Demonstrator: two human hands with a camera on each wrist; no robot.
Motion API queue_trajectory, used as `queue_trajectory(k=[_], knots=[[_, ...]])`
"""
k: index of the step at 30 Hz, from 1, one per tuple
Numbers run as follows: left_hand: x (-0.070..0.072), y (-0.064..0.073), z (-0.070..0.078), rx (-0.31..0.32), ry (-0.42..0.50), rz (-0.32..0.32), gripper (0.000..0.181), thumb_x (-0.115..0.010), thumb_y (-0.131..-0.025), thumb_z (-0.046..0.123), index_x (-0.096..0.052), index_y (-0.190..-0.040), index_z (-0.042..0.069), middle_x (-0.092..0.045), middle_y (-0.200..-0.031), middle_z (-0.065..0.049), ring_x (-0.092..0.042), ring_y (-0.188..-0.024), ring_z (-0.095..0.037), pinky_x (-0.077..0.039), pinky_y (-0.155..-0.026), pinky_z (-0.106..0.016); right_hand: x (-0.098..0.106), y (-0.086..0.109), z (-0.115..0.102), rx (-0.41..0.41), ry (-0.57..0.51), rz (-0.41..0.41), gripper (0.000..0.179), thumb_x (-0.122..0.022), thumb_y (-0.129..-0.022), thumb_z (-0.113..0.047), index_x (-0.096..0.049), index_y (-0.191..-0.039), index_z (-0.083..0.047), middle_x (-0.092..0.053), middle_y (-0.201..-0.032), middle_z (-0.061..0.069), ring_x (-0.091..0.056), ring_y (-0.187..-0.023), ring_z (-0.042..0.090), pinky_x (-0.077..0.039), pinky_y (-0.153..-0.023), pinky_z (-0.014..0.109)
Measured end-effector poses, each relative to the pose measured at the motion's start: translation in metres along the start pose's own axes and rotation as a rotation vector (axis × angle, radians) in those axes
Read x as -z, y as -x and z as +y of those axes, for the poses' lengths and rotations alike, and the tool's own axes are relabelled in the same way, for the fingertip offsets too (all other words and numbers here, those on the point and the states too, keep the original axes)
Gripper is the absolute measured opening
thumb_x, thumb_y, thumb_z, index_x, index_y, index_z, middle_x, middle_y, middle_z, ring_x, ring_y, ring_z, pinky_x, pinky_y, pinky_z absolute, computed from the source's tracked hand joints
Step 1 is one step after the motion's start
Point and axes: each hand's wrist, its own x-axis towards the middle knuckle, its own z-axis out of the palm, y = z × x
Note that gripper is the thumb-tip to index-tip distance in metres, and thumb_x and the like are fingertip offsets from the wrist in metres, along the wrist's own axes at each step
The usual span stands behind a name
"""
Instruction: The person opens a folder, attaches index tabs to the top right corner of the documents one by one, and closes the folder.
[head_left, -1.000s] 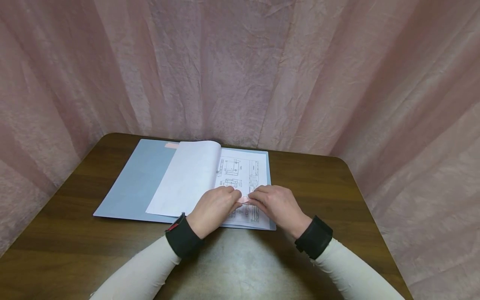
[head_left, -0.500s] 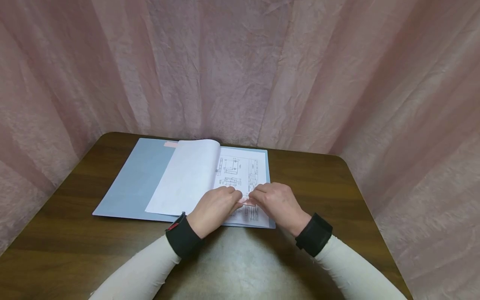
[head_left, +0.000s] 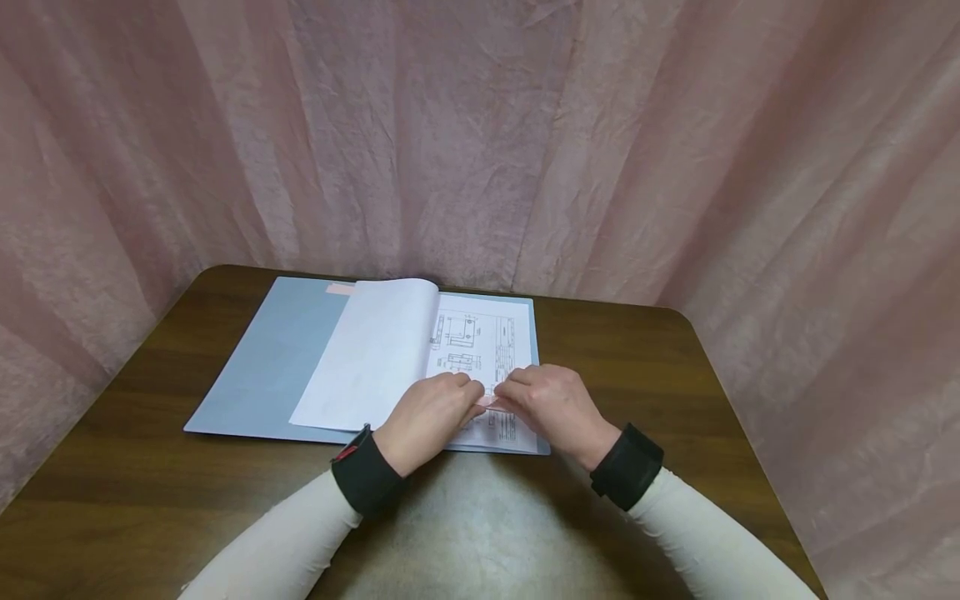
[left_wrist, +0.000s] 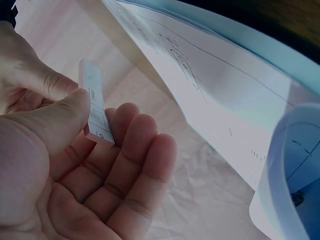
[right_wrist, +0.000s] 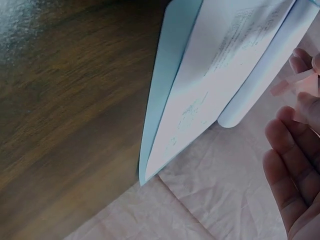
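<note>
Both hands meet over a drawing sheet (head_left: 487, 333) that lies in an open blue folder (head_left: 251, 367). A thin pad of pink sticky notes (left_wrist: 95, 105), with print on its underside, is pinched between the thumb and fingers of my left hand (head_left: 431, 410). My right hand (head_left: 557, 410) pinches at the other end of the pad, where a pink slip (right_wrist: 310, 82) shows lifted and bent in the right wrist view. The other fingers of both hands are loosely bent. In the head view the hands cover most of the pad.
White pages (head_left: 367, 350) are turned over to the left, curling up at the fold. A pink sticky tab (head_left: 340, 289) pokes out at their top edge. Folder and papers lie on a brown wooden table (head_left: 622, 358), with a pink curtain (head_left: 465, 142) behind it.
The hands stay in nearly the same place, with small finger shifts at the pink pad. The folder and pages look unchanged.
</note>
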Motion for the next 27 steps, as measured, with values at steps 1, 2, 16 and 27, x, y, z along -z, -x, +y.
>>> queue_trajectory(k=[1,2,16,27], knots=[[-0.0001,0.0001,0.0001,0.002,0.003,-0.003,0.022,-0.078,-0.105,0.032,-0.078,-0.103,0.01,-0.066,-0.08,0.0,-0.055,-0.068,-0.014,-0.045,-0.062,-0.029,-0.0011,0.0005,0.0001,0.007,-0.005,0.001,0.022,-0.097,-0.088,-0.023,-0.088,-0.108,-0.016,-0.079,-0.094,-0.005,-0.07,-0.079,0.012,-0.058,-0.071,0.028],[-0.0003,0.0001,0.0002,0.003,0.003,-0.005,0.022,-0.079,-0.104,0.031,-0.079,-0.104,0.01,-0.067,-0.081,0.0,-0.055,-0.069,-0.014,-0.045,-0.063,-0.029,-0.0021,0.0009,0.0003,0.014,-0.005,0.001,0.023,-0.097,-0.088,-0.023,-0.088,-0.109,-0.016,-0.079,-0.094,-0.004,-0.07,-0.079,0.012,-0.058,-0.071,0.028],[-0.0037,0.0012,0.0019,-0.031,0.018,0.018,0.02,-0.08,-0.104,0.029,-0.076,-0.098,0.01,-0.065,-0.079,0.0,-0.058,-0.069,-0.014,-0.046,-0.062,-0.031,-0.0038,0.0012,-0.0016,0.043,0.032,0.023,0.018,-0.095,-0.091,-0.027,-0.088,-0.103,-0.017,-0.075,-0.097,-0.002,-0.069,-0.085,0.015,-0.058,-0.075,0.031],[-0.0079,0.003,0.0045,-0.04,0.023,0.029,0.023,-0.08,-0.104,0.03,-0.074,-0.091,0.012,-0.063,-0.076,0.001,-0.059,-0.068,-0.015,-0.048,-0.062,-0.033,-0.0016,0.0018,-0.0018,0.03,0.031,0.008,0.02,-0.096,-0.089,-0.023,-0.088,-0.106,-0.017,-0.076,-0.096,-0.003,-0.07,-0.086,0.014,-0.057,-0.075,0.03]])
